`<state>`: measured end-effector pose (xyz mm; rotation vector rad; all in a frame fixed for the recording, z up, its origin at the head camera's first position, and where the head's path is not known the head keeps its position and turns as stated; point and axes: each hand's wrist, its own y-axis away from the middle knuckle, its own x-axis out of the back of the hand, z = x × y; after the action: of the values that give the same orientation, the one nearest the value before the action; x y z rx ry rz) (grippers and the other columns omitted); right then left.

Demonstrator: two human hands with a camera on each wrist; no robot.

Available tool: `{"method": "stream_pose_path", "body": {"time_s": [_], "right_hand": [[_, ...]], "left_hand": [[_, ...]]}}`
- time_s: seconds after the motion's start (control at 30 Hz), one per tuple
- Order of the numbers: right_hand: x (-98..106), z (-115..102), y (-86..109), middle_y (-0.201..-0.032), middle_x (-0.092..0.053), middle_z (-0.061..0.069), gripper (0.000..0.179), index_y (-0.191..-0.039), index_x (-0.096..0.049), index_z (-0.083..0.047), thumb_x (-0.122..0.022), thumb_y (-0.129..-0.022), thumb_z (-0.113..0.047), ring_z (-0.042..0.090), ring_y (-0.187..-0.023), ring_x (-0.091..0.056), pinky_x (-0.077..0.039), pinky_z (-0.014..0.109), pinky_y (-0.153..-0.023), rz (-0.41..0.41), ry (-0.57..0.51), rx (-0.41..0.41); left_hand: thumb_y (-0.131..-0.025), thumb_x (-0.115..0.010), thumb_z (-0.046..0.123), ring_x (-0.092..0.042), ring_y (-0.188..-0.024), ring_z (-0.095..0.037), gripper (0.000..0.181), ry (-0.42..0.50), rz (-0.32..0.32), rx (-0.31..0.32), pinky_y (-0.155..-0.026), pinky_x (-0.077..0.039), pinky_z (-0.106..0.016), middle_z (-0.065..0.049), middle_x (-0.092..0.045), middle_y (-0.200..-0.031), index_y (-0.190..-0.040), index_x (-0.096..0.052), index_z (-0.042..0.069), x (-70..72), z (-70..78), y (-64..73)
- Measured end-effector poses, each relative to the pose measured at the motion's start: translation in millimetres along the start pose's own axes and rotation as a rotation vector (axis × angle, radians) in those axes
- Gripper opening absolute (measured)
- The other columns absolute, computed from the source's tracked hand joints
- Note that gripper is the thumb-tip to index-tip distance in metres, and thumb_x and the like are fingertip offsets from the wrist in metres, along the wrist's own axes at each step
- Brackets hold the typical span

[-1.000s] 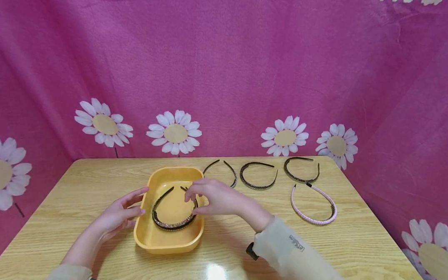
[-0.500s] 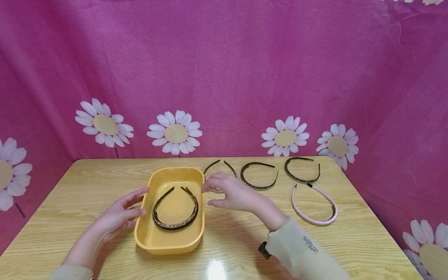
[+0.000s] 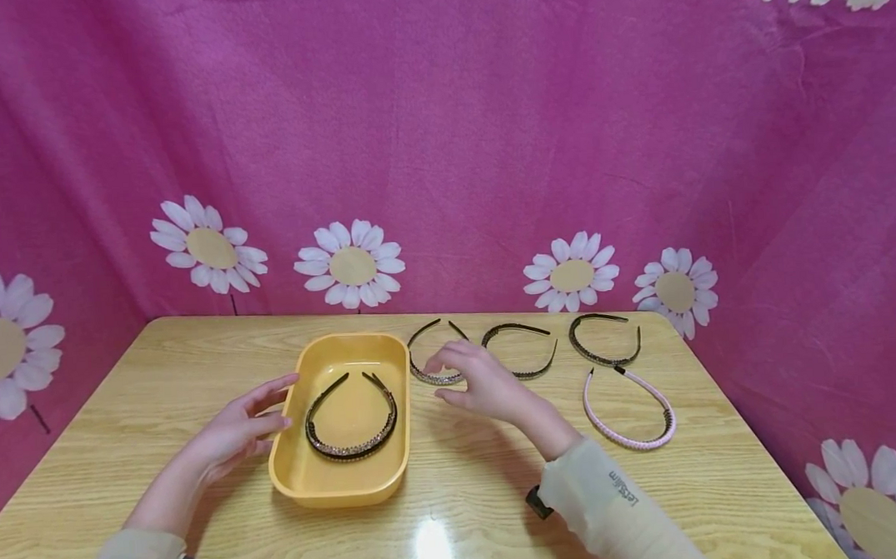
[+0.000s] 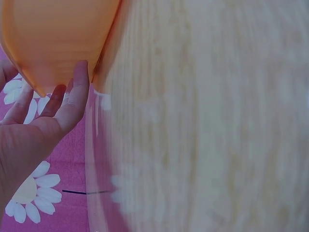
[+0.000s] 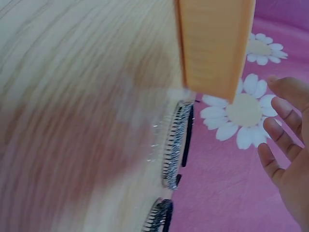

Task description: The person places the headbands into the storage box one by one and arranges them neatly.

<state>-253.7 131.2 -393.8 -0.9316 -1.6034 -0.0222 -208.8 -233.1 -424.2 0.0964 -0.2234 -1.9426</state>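
My left hand (image 3: 229, 431) touches the left wall of a yellow plastic tub (image 3: 342, 496), thumb and fingers loosely spread. In the left wrist view, its fingertips (image 4: 81, 70) lie against the tub's outer side. Inside the tub, dark headbands (image 3: 343, 452) lie one over another, with sparkling stones along the curve. To the right of the tub, my right hand (image 3: 486, 386) hovers with bent, parted fingers and holds nothing. Right by its fingertips is a black headband with silver stones (image 3: 439, 380), seen edge-on in the right wrist view beside the tub.
Further right on the wooden table (image 3: 488, 511) lie a black headband (image 3: 523, 375), another dark headband (image 3: 609, 362) at the back, and a pink headband (image 3: 635, 445) nearer the front. A magenta curtain (image 3: 442, 146) with daisies hangs behind the table.
My right hand has come out of the tub and moved right, over to the silver-stoned headband. My left hand and the tub have stayed in place.
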Motion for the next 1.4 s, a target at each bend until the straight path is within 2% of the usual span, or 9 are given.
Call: {"method": "stream_pose_path", "body": {"time_s": [0.27, 0.4, 0.53, 0.83, 1.4], "right_hand": [[-9, 13, 6.8, -0.101, -0.066, 0.000, 0.029, -0.102, -0.066, -0.010, -0.076, -0.075, -0.008, 0.015, -0.094, -0.059, -0.051, 0.028, -0.085, 0.012, 0.011, -0.088], [-14, 18, 8.9, -0.102, -0.065, 0.000, 0.030, -0.103, -0.066, -0.010, -0.077, -0.075, -0.006, 0.017, -0.094, -0.059, -0.052, 0.029, -0.085, 0.006, 0.000, -0.130], [-19, 24, 11.1, -0.102, -0.065, 0.000, 0.030, -0.103, -0.066, -0.010, -0.076, -0.075, -0.006, 0.017, -0.094, -0.060, -0.052, 0.029, -0.084, 0.007, -0.006, -0.151], [-27, 36, 13.2, -0.100, -0.066, 0.002, 0.029, -0.100, -0.067, -0.010, -0.076, -0.074, -0.004, 0.018, -0.095, -0.058, -0.052, 0.032, -0.086, 0.004, 0.028, -0.163], [-36, 55, 11.4, -0.095, -0.064, 0.002, 0.025, -0.094, -0.067, -0.010, -0.076, -0.073, -0.002, 0.023, -0.098, -0.057, -0.048, 0.038, -0.092, -0.115, 0.056, -0.221]], "left_hand": [[-0.092, -0.057, 0.007, -0.047, -0.121, -0.027, 0.071, -0.001, 0.003, -0.001, -0.091, -0.052, -0.043, -0.028, -0.012, -0.151, -0.151, -0.018, 0.008, 0.3, -0.8, 0.0], [-0.091, -0.058, 0.007, -0.051, -0.115, -0.022, 0.071, -0.005, 0.010, -0.004, -0.089, -0.053, -0.041, -0.029, -0.013, -0.150, -0.151, -0.018, 0.007, 0.2, -2.0, 0.3], [-0.091, -0.057, 0.007, -0.052, -0.111, -0.018, 0.071, -0.001, 0.009, -0.010, -0.087, -0.053, -0.039, -0.029, -0.014, -0.150, -0.150, -0.018, 0.007, 0.3, -3.0, 0.5], [-0.091, -0.058, 0.008, -0.052, -0.112, -0.020, 0.071, 0.000, 0.006, -0.006, -0.089, -0.053, -0.041, -0.029, -0.013, -0.150, -0.151, -0.018, 0.007, 0.0, -1.6, 0.6], [-0.091, -0.058, 0.009, -0.053, -0.108, -0.015, 0.071, -0.004, 0.006, -0.015, -0.087, -0.054, -0.039, -0.028, -0.015, -0.149, -0.150, -0.019, 0.007, 0.6, -2.9, -0.4]]}}
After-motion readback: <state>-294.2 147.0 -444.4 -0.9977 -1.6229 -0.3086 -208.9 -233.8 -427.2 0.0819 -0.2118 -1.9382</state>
